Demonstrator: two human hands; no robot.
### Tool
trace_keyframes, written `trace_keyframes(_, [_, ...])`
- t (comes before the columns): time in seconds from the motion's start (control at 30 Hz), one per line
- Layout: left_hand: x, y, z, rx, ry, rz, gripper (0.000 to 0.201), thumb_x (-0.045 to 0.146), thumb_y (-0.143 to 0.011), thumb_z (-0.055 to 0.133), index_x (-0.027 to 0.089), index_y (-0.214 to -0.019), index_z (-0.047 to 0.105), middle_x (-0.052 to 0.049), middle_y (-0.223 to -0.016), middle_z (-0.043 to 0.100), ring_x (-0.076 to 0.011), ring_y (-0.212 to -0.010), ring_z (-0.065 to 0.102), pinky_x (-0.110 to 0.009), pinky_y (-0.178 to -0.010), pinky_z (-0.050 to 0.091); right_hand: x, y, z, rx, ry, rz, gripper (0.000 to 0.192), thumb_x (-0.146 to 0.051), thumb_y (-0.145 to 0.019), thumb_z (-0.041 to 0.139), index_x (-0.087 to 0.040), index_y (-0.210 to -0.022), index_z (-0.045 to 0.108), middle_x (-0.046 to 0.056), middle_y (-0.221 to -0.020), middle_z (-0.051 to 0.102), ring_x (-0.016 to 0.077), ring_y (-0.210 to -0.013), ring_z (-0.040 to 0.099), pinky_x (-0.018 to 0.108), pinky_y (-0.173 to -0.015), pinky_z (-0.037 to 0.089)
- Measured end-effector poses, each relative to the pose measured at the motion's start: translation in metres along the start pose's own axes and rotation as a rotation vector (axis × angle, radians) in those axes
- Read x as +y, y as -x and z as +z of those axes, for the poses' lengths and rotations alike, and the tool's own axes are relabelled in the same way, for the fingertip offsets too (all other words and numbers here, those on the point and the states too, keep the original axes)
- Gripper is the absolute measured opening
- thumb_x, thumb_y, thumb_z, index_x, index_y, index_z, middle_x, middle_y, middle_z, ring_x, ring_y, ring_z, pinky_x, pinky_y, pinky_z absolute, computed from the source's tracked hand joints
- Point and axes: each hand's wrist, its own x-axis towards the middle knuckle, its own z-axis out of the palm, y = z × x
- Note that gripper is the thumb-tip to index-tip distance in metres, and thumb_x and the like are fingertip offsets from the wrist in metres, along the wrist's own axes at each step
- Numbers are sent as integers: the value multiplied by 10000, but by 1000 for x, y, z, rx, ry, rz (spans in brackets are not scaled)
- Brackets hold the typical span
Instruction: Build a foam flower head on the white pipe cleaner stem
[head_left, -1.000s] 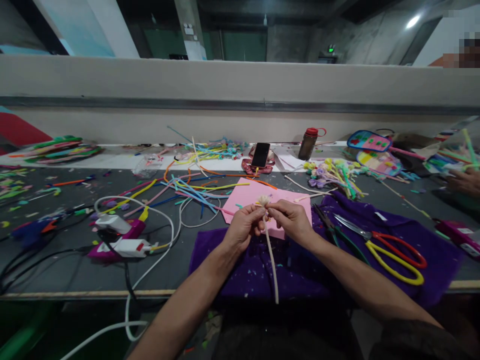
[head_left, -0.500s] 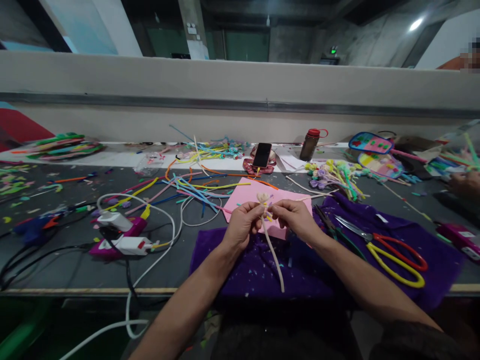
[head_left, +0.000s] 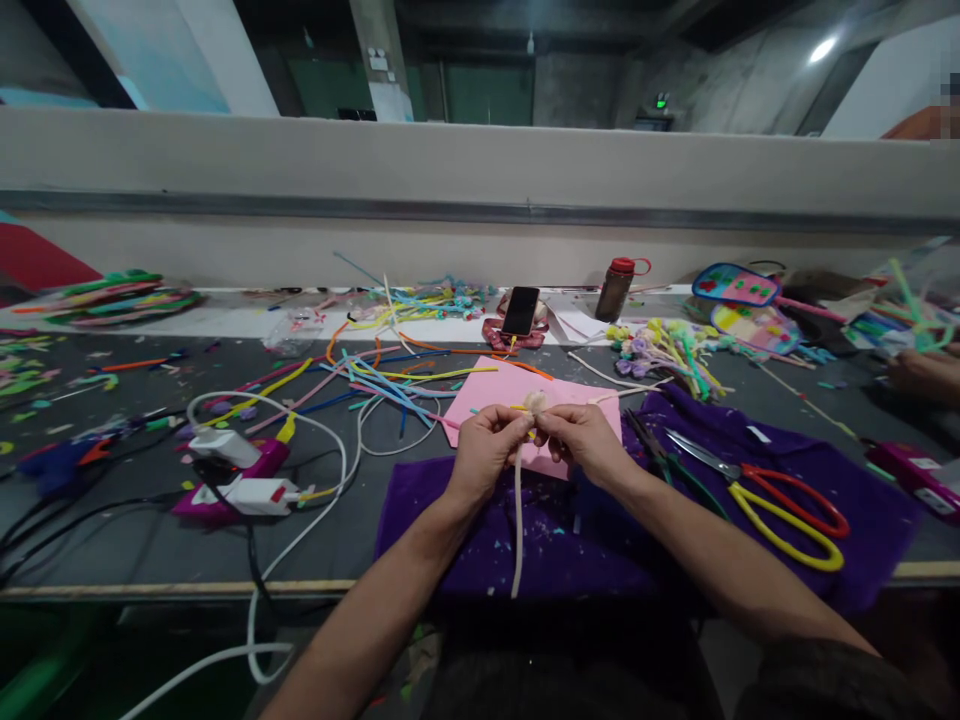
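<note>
My left hand [head_left: 489, 443] and my right hand [head_left: 586, 438] meet over a pink sheet [head_left: 480, 385], fingertips pinched together. Between them is a cream pipe cleaner [head_left: 517, 530], whose long end hangs almost straight down in front of a purple cloth [head_left: 442, 520]. Its curled, flower-like top [head_left: 535, 402] shows just above my fingers. Both hands are closed on this piece; the exact spot they pinch is hidden by the fingertips. To the right on the cloth lie scissors [head_left: 780, 505] with one red and one yellow handle, and dark-green-handled pliers [head_left: 660, 455].
Loose coloured pipe cleaners [head_left: 390, 385] spread left of the sheet. A power strip [head_left: 262, 460] with white plugs and cables lies further left. Behind are a phone [head_left: 520, 312], a brown bottle [head_left: 616, 290] and pipe-cleaner flowers [head_left: 667, 350]. Another person's hand [head_left: 926, 375] works at far right.
The pipe cleaner's hanging end has swung from slanting right to nearly vertical. Its flower-like top has shifted right, and my fingertips have come closer together.
</note>
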Motion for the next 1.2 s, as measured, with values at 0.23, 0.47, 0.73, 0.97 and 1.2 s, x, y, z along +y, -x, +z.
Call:
trace_keyframes(0.23, [1, -2, 0, 24, -39, 32, 243, 366, -673, 665, 144, -715, 574, 63, -461, 491, -35, -338, 362, -156, -331, 268, 4, 1, 1, 37, 258, -209, 275, -372, -798, 510, -150, -788, 672, 10, -635, 609, 76, -429, 500, 184, -403, 383])
trace_keyframes(0.47, [-1, -3, 1, 31, -102, 32, 242, 357, -658, 672, 150, -676, 549, 63, -453, 501, -40, -327, 362, -166, -329, 265, 8, 1, 1, 24, 352, -278, 255, -332, -830, 475, -162, -846, 664, 11, -671, 601, 78, -443, 513, 178, -404, 387])
trace_keyframes(0.73, [0, -3, -1, -5, -28, -2, 252, 364, -661, 672, 147, -691, 549, 57, -476, 517, -39, -327, 375, -168, -327, 260, 12, 1, 0, -7, 409, -295, 251, -317, -842, 455, -168, -843, 657, 22, -720, 612, 82, -453, 530, 185, -409, 405])
trace_keyframes(0.97, [-2, -7, -9, -43, 242, -104, 286, 408, -680, 645, 137, -659, 554, 49, -455, 492, -22, -335, 348, -160, -339, 212, 14, 5, 0, -120, 449, -278, 289, -366, -837, 481, -154, -745, 655, 12, -648, 609, 88, -472, 521, 196, -454, 401])
trace_keyframes(1.2, [-7, -4, -5, -104, 300, -230, 281, 342, -590, 729, 141, -696, 564, 63, -503, 456, -9, -368, 313, -155, -352, 165, 16, 4, -1, -136, 331, -161, 297, -439, -783, 547, -150, -751, 609, -3, -617, 579, 100, -484, 512, 205, -459, 405])
